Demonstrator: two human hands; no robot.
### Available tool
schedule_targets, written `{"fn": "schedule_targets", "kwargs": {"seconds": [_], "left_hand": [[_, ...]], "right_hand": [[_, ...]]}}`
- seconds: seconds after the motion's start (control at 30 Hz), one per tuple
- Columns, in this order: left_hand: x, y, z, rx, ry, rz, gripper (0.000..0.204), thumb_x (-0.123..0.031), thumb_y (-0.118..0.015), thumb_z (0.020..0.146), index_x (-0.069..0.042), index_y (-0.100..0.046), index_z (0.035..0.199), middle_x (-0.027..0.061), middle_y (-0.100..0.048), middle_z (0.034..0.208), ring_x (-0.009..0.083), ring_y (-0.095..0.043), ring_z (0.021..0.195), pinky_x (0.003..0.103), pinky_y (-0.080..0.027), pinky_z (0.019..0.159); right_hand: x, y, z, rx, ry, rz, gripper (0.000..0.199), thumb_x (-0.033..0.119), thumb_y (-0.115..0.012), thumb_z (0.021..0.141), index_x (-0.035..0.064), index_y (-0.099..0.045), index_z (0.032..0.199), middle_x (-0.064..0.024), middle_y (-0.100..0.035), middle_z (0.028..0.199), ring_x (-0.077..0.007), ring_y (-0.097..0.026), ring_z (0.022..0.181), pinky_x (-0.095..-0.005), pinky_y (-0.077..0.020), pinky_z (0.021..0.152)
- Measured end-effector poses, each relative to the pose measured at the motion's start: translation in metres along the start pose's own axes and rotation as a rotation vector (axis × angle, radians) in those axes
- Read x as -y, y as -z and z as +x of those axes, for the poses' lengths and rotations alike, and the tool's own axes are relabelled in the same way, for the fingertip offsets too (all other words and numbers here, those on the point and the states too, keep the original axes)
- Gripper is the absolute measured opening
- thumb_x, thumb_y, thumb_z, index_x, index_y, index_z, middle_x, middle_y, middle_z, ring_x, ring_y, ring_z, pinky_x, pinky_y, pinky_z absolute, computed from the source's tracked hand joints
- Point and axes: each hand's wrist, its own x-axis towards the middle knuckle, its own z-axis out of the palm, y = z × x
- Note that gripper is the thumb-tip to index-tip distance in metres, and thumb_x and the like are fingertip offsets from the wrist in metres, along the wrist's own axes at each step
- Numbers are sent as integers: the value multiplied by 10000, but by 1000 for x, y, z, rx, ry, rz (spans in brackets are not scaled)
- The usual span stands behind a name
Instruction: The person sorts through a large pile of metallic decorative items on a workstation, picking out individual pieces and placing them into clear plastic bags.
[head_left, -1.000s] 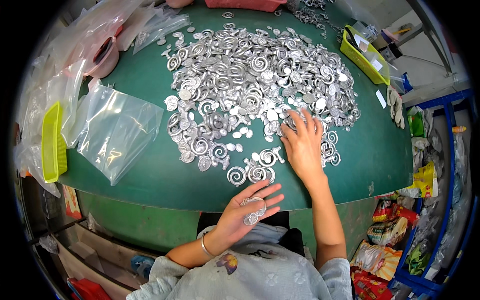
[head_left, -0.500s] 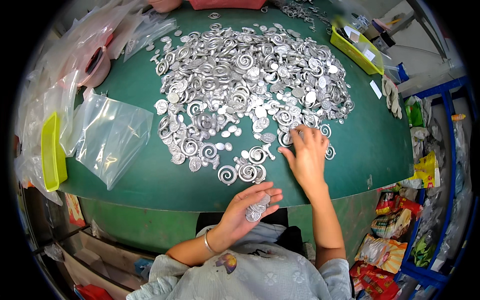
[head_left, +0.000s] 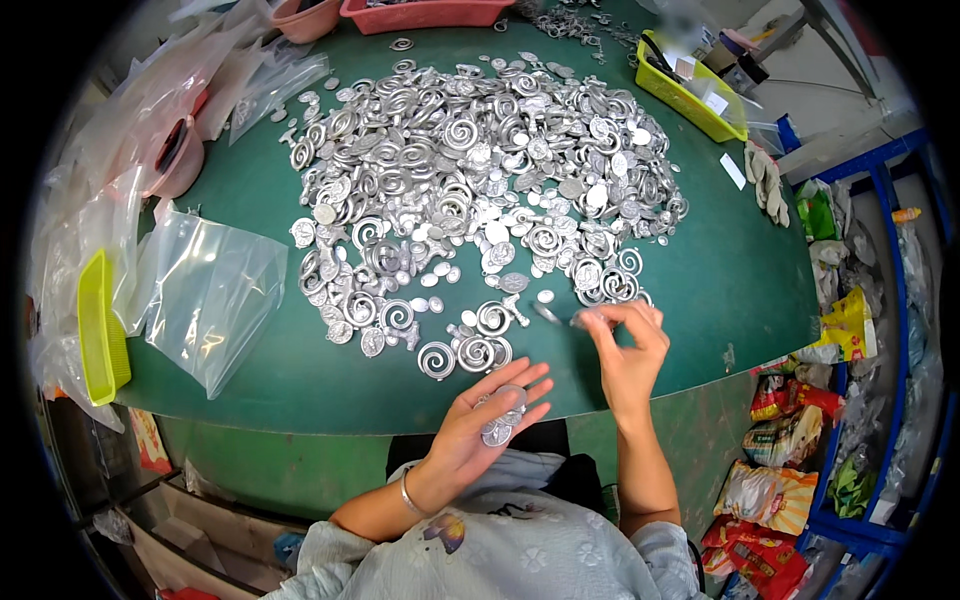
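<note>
Several round silver medals (head_left: 500,428) lie in my left hand (head_left: 468,425), which is palm up near the table's front edge with the thumb over them. My right hand (head_left: 635,365) is to the right above the green tabletop, thumb and fingertips pinched on a small silver piece (head_left: 579,319); motion blur hides its exact shape. Beyond both hands spreads a wide heap of silver pendants (head_left: 440,150), mixing spirals, ovals and round medals. A few spiral pendants (head_left: 436,360) lie just beyond my left fingertips. One small oval piece (head_left: 545,296) sits apart, left of my right hand.
Clear plastic bags (head_left: 215,300) and a yellow-green basket (head_left: 100,330) are at the left, with a pink bowl (head_left: 180,165) behind. A red tray (head_left: 430,14) stands at the far edge. Another yellow-green basket (head_left: 690,100) and white gloves (head_left: 765,185) lie at the right.
My right hand has drawn back from the heap's near right edge toward me, now pinching a small silver piece. My left hand still holds the medals, its fingers slightly more spread.
</note>
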Motion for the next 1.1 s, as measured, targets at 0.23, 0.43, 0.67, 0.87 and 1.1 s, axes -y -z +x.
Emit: {"fn": "schedule_targets", "kwargs": {"seconds": [0.23,0.43,0.67,0.87,1.1], "left_hand": [[1,4,6,-67,58,-1,466,-97,-568,911,-53,-423,1351,185,-448,1363,295,-515,1181,445,-425,1012],[5,-4,6,-51,58,78,468,-101,-568,917,-29,-412,1352,174,-466,1345,286,-503,1197,432,-414,1031],[10,0,14,-53,56,-31,421,-82,-585,898,-28,-470,1299,176,-490,1321,294,-494,1205,447,-401,1041],[14,-5,12,-56,74,66,397,-46,-586,884,-20,-498,1271,168,-512,1293,270,-539,1146,429,-449,997],[16,5,15,-38,132,-17,418,-46,-569,892,-12,-476,1298,138,-553,1208,265,-548,1125,433,-442,1002]], "right_hand": [[-2,-2,14,15,209,-354,275,152,-759,704,41,-651,932,-68,-601,963,-263,-510,924,-386,-362,829],[-27,-6,24,-79,374,-498,180,126,-723,758,23,-670,896,-58,-622,849,-223,-539,818,-374,-374,824],[-5,11,-9,5,24,-204,110,110,-696,788,16,-668,839,-95,-645,806,-244,-552,780,-345,-402,757],[-39,11,-6,-23,226,-664,209,96,-734,721,36,-645,900,-58,-585,892,-255,-520,862,-397,-349,808],[-37,9,-8,-73,164,-622,175,101,-724,726,54,-641,871,-58,-576,912,-248,-511,898,-407,-338,821]]}}
